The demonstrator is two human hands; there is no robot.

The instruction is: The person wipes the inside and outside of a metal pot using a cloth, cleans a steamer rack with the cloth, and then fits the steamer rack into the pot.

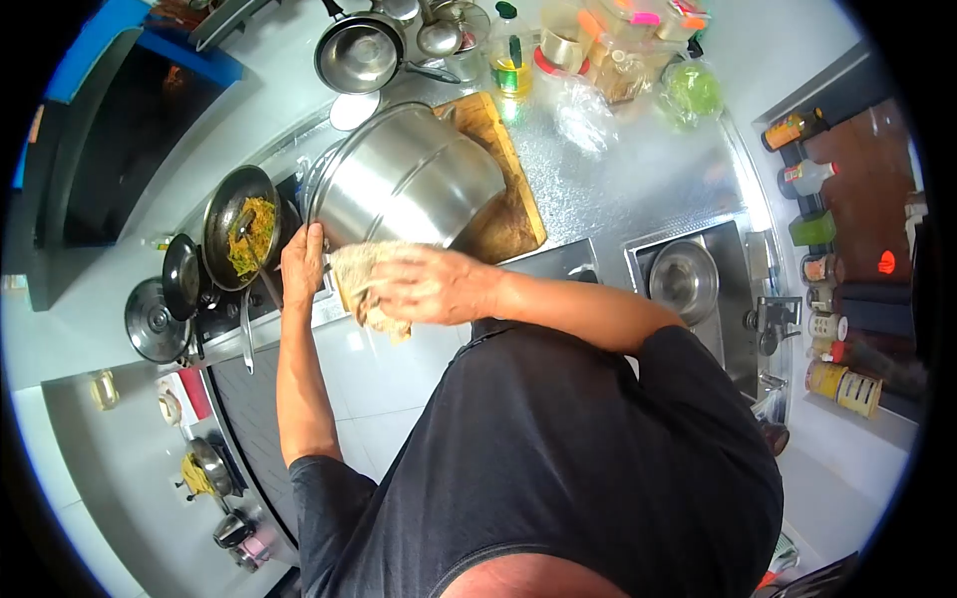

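A large stainless steel pot (409, 184) lies tipped on its side over a wooden cutting board (523, 204), its mouth turned to the left. My left hand (302, 264) grips the pot's rim at the near left, thumb on top. Under my right hand (429, 284) is a beige cloth (364, 279), pressed against the near side of the pot. The fingers of that hand bend over the cloth, part of which hangs below the pot. The inside of the pot is hidden from me.
Left of the pot, a wok (219, 214) with yellow food and a spatula sits by the stove, near a lid (158, 321). Behind are a frying pan (359, 55) and an oil bottle (510, 65). A metal bowl (684, 282) rests in the sink (733, 244) at right.
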